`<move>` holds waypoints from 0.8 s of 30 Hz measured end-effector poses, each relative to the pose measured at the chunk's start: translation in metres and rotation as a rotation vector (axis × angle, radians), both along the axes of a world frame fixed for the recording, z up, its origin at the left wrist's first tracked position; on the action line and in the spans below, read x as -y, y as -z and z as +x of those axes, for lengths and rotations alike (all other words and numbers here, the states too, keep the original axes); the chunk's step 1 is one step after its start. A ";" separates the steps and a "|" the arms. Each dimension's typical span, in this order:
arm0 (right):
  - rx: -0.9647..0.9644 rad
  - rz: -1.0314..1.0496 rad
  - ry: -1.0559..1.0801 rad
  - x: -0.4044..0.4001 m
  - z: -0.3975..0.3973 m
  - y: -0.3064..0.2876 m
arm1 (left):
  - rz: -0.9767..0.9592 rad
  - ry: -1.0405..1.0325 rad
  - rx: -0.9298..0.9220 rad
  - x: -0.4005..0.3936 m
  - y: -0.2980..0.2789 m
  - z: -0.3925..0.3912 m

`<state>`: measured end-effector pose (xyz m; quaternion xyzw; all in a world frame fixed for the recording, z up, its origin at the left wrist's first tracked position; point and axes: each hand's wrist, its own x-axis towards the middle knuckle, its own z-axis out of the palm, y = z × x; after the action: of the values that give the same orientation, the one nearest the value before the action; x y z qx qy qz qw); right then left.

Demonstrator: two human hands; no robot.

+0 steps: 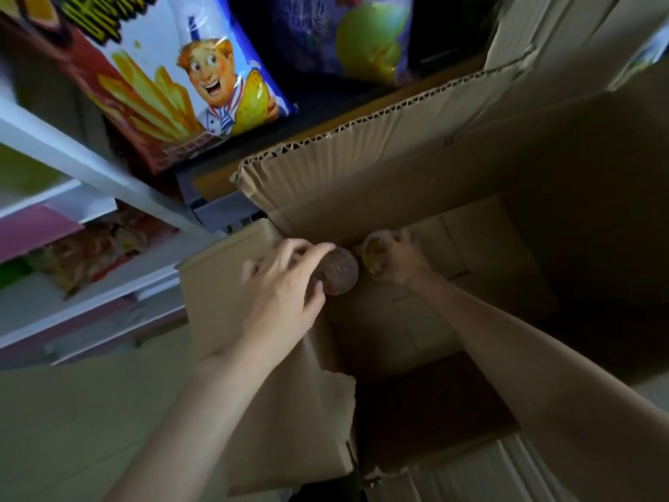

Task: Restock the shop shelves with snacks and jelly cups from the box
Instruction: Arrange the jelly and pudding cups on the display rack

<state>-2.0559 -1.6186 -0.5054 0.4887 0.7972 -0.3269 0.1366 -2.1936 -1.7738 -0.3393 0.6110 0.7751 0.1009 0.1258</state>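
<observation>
A large open cardboard box (362,182) fills the middle and right of the view. My left hand (286,284) grips a reddish-purple jelly cup (340,275) over the box's left wall, with the cup's round face turned toward me. Deep inside the box, near its far wall, my right hand (398,259) holds a yellow-green jelly cup (374,251). The box floor around my right hand looks bare, and its near part is in shadow.
White shelves (79,164) run along the left, with a snack packet (94,248) on a lower level. A red-and-blue chip bag (188,85) and a purple bag (347,34) stand on a dark shelf behind the box. A torn flap (318,411) sticks up near me.
</observation>
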 end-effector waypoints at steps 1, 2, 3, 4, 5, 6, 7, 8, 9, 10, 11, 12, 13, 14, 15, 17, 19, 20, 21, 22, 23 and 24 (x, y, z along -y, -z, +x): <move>-0.076 -0.074 0.080 -0.002 0.007 -0.016 | 0.001 0.008 0.011 -0.001 -0.002 0.000; -0.159 -0.149 0.145 -0.002 0.016 -0.036 | -0.001 0.029 0.029 -0.002 -0.004 0.001; -0.244 -0.226 0.181 0.000 0.025 -0.061 | 0.005 0.056 0.059 -0.002 -0.007 0.002; -0.325 -0.289 0.186 0.002 0.034 -0.091 | 0.005 0.090 0.110 -0.001 -0.010 0.004; -0.407 -0.347 0.176 0.004 0.042 -0.122 | -0.008 0.123 0.192 -0.003 -0.014 0.008; -0.485 -0.408 0.156 0.007 0.049 -0.152 | -0.028 0.146 0.308 -0.006 -0.019 0.016; -0.570 -0.482 0.135 0.012 0.054 -0.178 | -0.039 0.157 0.440 -0.009 -0.024 0.025; -0.648 -0.568 0.111 0.017 0.058 -0.199 | -0.009 0.144 0.565 -0.012 -0.029 0.036; -0.706 -0.668 0.087 0.020 0.061 -0.213 | 0.058 0.095 0.660 -0.014 -0.034 0.047; -0.727 -0.761 0.083 0.019 0.063 -0.221 | 0.135 0.032 0.711 -0.015 -0.038 0.053; -0.735 -0.851 0.086 0.015 0.066 -0.224 | 0.199 -0.017 0.716 -0.014 -0.042 0.056; -0.743 -0.931 0.108 0.011 0.065 -0.225 | 0.241 -0.047 0.705 -0.010 -0.045 0.054; -0.726 -0.962 0.148 0.006 0.063 -0.215 | 0.261 -0.070 0.695 -0.004 -0.047 0.046; -0.670 -0.903 0.194 0.002 0.056 -0.200 | 0.268 -0.097 0.688 0.003 -0.049 0.036; -0.547 -0.741 0.192 -0.002 0.047 -0.178 | 0.284 -0.138 0.682 0.011 -0.051 0.024; -0.228 -0.398 0.003 0.002 0.025 -0.123 | 0.403 -0.254 0.677 0.026 -0.053 0.005; -0.068 -0.278 -0.164 0.021 0.005 -0.071 | 0.553 -0.391 0.728 0.038 -0.053 -0.004; -0.077 -0.255 -0.187 0.029 -0.003 -0.049 | 0.605 -0.451 0.770 0.042 -0.051 -0.006; -0.102 -0.244 -0.173 0.036 -0.012 -0.031 | 0.636 -0.495 0.804 0.045 -0.049 -0.008; -0.139 -0.211 -0.150 0.042 -0.022 -0.018 | 0.644 -0.523 0.820 0.049 -0.046 -0.009; -0.150 -0.170 -0.138 0.046 -0.031 -0.005 | 0.636 -0.537 0.825 0.052 -0.041 -0.011; -0.124 -0.110 -0.154 0.051 -0.043 0.004 | 0.623 -0.543 0.834 0.056 -0.037 -0.012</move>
<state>-2.0985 -1.6699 -0.5093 0.3965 0.8203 -0.3882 0.1382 -2.2059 -1.8294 -0.3025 0.3076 0.7226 0.5845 0.2041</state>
